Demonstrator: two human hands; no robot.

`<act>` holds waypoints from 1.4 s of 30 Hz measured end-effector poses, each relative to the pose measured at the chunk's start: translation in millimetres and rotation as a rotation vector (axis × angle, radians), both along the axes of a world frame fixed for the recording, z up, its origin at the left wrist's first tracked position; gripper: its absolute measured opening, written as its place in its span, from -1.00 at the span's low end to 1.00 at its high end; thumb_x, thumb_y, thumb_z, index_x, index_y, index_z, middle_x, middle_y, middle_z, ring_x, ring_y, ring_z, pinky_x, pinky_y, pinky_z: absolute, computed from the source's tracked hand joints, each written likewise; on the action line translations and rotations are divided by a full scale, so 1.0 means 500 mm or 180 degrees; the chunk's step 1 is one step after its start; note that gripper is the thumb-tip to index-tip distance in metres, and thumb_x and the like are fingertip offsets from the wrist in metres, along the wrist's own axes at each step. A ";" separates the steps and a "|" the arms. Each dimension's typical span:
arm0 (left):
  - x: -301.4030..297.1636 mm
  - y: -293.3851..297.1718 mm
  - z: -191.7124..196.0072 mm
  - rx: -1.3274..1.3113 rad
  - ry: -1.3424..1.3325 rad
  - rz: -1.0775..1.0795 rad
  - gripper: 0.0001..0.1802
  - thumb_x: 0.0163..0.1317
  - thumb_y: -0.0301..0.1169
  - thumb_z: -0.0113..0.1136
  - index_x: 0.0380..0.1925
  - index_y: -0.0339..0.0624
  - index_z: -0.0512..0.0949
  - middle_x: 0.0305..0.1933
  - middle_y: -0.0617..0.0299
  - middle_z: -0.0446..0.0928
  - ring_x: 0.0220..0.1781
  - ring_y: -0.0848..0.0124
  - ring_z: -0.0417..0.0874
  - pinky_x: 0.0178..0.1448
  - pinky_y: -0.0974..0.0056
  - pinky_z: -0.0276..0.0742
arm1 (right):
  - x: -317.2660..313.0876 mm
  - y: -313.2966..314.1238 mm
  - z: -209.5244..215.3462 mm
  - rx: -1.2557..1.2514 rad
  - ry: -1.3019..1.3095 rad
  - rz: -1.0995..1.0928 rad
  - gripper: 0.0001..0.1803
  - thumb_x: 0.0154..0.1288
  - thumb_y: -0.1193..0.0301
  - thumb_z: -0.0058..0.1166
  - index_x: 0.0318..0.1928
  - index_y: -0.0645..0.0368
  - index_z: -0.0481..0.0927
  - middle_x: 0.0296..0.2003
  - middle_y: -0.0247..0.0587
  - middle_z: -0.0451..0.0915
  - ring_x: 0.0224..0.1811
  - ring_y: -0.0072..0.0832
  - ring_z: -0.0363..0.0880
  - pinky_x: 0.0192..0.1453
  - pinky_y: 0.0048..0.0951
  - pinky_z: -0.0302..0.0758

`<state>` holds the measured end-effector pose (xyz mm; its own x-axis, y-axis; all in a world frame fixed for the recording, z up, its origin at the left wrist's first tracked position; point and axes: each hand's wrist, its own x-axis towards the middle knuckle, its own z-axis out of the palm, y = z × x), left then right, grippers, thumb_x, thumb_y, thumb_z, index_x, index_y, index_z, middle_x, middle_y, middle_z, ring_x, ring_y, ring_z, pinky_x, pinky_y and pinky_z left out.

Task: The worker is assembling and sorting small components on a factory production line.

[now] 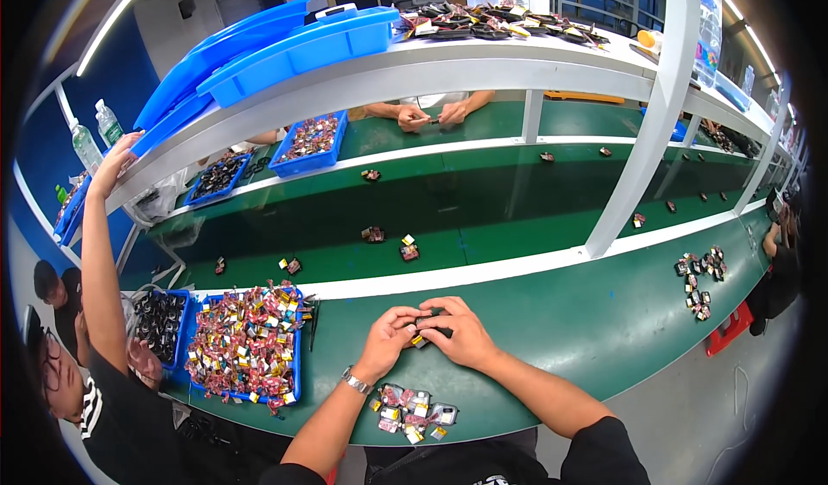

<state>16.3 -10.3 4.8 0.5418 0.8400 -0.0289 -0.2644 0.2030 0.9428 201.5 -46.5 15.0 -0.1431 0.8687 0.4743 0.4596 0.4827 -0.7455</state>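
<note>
Right of the right hand [461,335], a broad run of open tabletop [586,330] is offered, interrupted well out by a cluster of small devices [700,283]! Ahead of the hands, the way is crossed by a white rail [483,268]; above it, an opening is left beneath the overhead shelf [483,64], though forward-right it is cut by a slanting white post [644,131]. Left of the left hand [385,342], passage is narrowed to a strip by a heaped blue tray [298,362]. And on the body side, the gap between the forearms [536,385] is partly filled by a loose pile of parts [414,412].
</note>
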 end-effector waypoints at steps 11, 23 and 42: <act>0.000 -0.008 0.015 -0.0023 0.0076 0.0048 -0.70 0.36 -0.59 0.00 0.09 -0.30 0.39 0.16 0.08 0.50 0.07 0.44 0.60 0.06 0.37 0.60 | -0.014 -0.005 -0.005 -0.0102 0.0179 0.0017 -0.83 0.12 0.44 0.27 -0.23 0.09 0.72 0.08 -0.25 0.56 0.22 -0.20 0.41 0.27 -0.24 0.39; 0.005 -0.004 0.002 0.0040 -0.0116 0.0190 -0.71 0.37 -0.61 -0.02 0.07 -0.27 0.40 0.16 0.10 0.51 0.08 0.42 0.60 0.06 0.36 0.60 | -0.018 0.001 -0.005 0.0096 -0.0029 -0.0174 -0.80 0.06 0.50 0.29 -0.23 0.10 0.72 0.10 -0.27 0.57 0.24 -0.18 0.41 0.29 -0.22 0.38; 0.005 -0.008 -0.003 -0.0057 0.0130 0.0418 -0.68 0.36 -0.62 -0.04 0.11 -0.25 0.41 0.06 0.21 0.56 -0.04 0.55 0.60 -0.12 0.49 0.58 | 0.008 0.010 0.030 0.1072 -0.0768 -0.0003 -0.72 0.02 0.58 0.23 -0.18 0.15 0.62 -0.13 -0.27 0.57 -0.10 -0.31 0.57 -0.10 -0.36 0.58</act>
